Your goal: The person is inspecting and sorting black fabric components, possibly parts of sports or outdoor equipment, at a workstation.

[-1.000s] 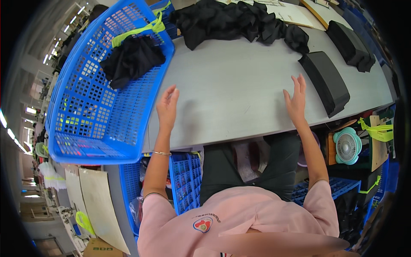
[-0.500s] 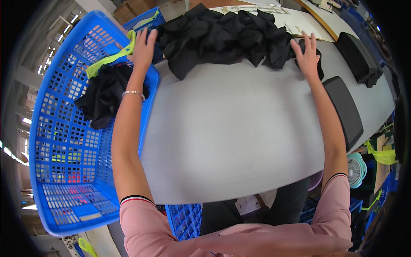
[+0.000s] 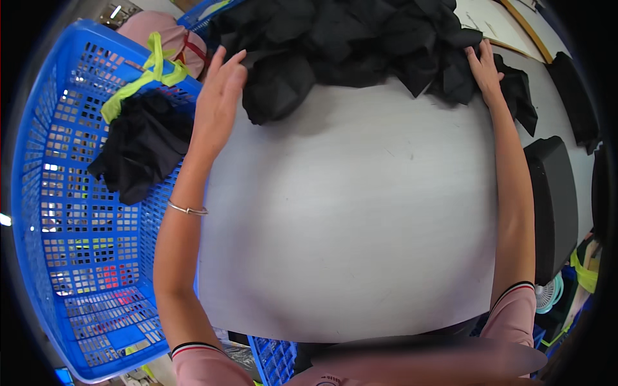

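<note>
A big heap of crumpled black fabric pieces (image 3: 360, 38) lies along the far side of the grey tabletop (image 3: 360, 206). At its left end my left hand (image 3: 221, 93) is raised with fingers apart, close to a rounded fold of the cloth and holding nothing. My right hand (image 3: 486, 72) lies against the heap's right end, its fingers stretched out and touching the fabric. Just beyond that hand, a separate black cloth piece (image 3: 520, 96) lies on the table.
To the left stands a large blue plastic basket (image 3: 29, 193) with black cloth (image 3: 145, 145) and a yellow-green strip (image 3: 132, 87) in it. A pink shape with a red band (image 3: 154, 35) is behind it. Dark folded stacks (image 3: 553, 199) and a small fan (image 3: 547, 293) are at right.
The view has shifted, so the heap appears nearer and larger. My right hand now meets the heap's right end. A pink shape has appeared behind the basket.
</note>
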A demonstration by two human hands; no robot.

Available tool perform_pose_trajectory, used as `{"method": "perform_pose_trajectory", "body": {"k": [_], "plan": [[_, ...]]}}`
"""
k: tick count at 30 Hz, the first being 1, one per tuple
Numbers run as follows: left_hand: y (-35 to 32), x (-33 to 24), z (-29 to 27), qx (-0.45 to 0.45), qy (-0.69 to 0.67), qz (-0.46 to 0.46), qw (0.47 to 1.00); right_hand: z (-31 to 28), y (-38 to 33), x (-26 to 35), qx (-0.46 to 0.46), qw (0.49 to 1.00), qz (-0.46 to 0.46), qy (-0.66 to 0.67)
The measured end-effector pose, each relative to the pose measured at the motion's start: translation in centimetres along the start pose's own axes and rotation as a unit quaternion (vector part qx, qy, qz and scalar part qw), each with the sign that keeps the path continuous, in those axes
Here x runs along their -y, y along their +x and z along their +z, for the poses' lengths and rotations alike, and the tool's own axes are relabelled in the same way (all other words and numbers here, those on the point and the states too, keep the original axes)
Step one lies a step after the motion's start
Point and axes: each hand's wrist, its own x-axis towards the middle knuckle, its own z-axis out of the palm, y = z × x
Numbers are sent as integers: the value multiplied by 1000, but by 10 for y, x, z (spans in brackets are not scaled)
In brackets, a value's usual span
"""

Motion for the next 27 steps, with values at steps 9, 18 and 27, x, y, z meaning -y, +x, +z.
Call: {"method": "perform_pose_trajectory", "body": {"k": [9, 18, 27], "plan": [[179, 117, 56, -68, 205, -86, 973, 4, -19, 15, -7, 996, -18, -84], [259, 162, 167, 15, 195, -92, 976, -4, -33, 31, 5, 994, -54, -98], [248, 128, 173, 171, 317, -132, 924, -5, -33, 35, 58, 988, -48, -138]]}}
